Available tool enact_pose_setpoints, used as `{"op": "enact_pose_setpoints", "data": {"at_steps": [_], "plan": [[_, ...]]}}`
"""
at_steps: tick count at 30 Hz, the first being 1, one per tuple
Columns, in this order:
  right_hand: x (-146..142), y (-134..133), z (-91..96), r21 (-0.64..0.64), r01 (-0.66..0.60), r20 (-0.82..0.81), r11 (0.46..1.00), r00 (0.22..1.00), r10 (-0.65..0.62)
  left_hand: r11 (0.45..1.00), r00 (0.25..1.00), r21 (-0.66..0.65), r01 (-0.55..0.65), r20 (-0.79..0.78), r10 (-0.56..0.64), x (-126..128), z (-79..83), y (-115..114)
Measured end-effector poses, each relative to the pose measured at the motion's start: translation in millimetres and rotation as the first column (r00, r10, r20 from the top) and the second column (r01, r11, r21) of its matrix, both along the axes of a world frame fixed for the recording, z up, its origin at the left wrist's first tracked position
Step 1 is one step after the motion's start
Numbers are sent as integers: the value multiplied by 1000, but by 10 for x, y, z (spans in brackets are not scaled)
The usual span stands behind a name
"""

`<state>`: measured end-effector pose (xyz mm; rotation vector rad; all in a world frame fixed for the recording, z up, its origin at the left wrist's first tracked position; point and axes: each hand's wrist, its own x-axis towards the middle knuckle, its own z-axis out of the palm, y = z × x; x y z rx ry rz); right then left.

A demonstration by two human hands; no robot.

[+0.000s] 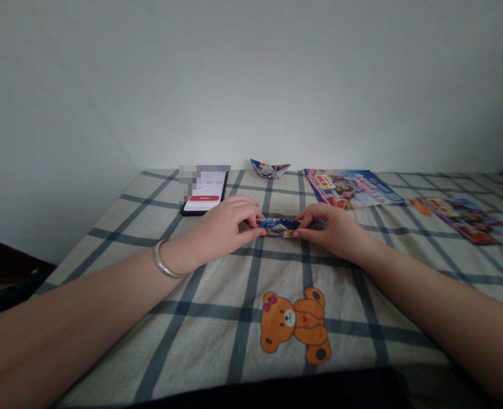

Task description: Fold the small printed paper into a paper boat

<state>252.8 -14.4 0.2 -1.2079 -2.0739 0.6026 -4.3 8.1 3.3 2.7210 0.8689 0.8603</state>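
A small piece of folded colourful printed paper (280,227) lies level between my two hands, just above or on the checked cloth; I cannot tell which. My left hand (231,222) pinches its left end between thumb and fingers, and a silver bangle circles that wrist. At the paper's right end, my right hand (330,227) grips it the same way. The ends of the paper are hidden by my fingertips. Beyond my hands, a folded paper boat (270,169) of similar printed paper stands near the wall.
A phone (204,192) showing a timer lies behind my left hand. Printed flyers (353,188) rest at the back right, with another flyer (477,220) farther right. The checked tablecloth (217,341) bears a printed bear, and a pale wall (251,79) rises behind the table.
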Motion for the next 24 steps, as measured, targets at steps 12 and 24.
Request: {"op": "enact_pose_setpoints", "data": {"at_steps": [12, 24], "plan": [[-46, -26, 19, -62, 89, 152, 994, 985, -79, 973, 998, -222, -55, 27, 63, 30, -56, -12], [-123, -85, 42, 91, -120, 247, 989, 964, 94, 995, 999, -94, -31, -12, 30, 91, -44, -77]]}}
